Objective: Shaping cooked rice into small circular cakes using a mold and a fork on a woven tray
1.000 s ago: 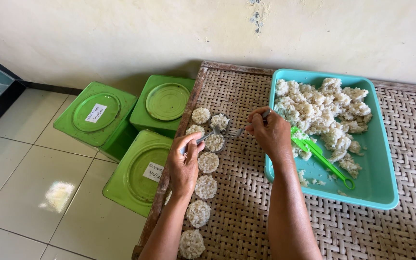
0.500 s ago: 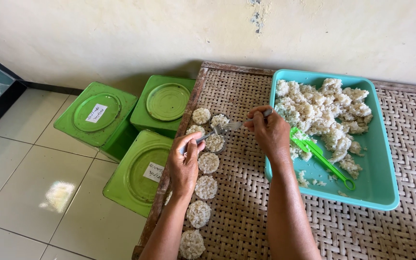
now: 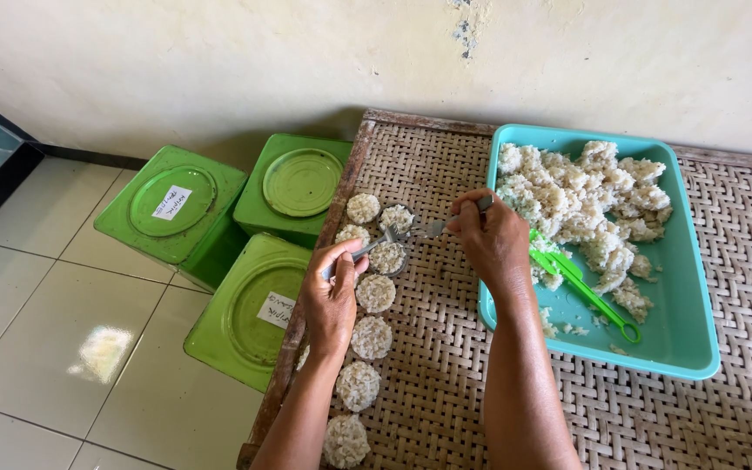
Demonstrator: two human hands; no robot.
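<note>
My left hand fingers grip a ring mould handle over one rice disc. Right hand fingers closed on a spoon at that mould. Discs on the woven surface: nine counted, in a column. One teal tray of loose rice just right, one green scoop inside. Three green tins on the floor, left.

My left hand bare: no glove, no ring, no watch. My right hand same, bare, no jewellery visible. Both forearms uncovered up to bottom frame edge; no sleeve, cuff or band in sight. Knuckles and tendons clear on backs of hands. Fingernails short where visible. No tape, bandage or markings on either arm.
</note>
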